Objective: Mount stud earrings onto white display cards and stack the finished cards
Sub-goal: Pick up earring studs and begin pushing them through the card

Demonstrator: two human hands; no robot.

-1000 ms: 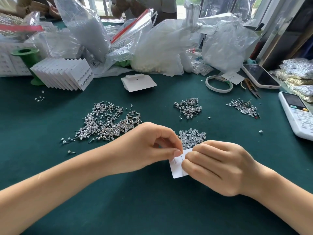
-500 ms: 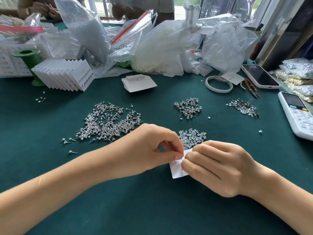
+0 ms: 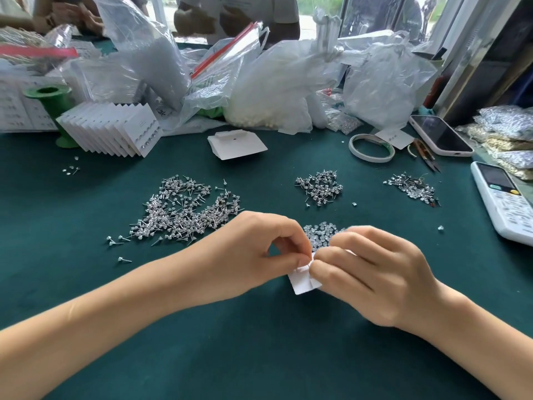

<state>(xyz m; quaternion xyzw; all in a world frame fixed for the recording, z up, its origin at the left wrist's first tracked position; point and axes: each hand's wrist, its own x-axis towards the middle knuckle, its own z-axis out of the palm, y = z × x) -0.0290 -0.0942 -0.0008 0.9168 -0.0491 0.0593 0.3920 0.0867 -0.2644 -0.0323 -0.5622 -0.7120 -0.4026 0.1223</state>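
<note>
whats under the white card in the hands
The green tablecloth shows around the white card. Left hand and right hand cover most of it.

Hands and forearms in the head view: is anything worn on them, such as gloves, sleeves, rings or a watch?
Nothing worn shows. The left hand and right hand are bare, without gloves, rings, watch or bracelet. Both forearms are uncovered to the frame edge; no sleeve is visible.

Stud pile (image 3: 184,212) left on the surface (image 3: 259,356); card stack (image 3: 115,129) behind it; tape roll (image 3: 371,147), phone (image 3: 441,134) far right.
</note>
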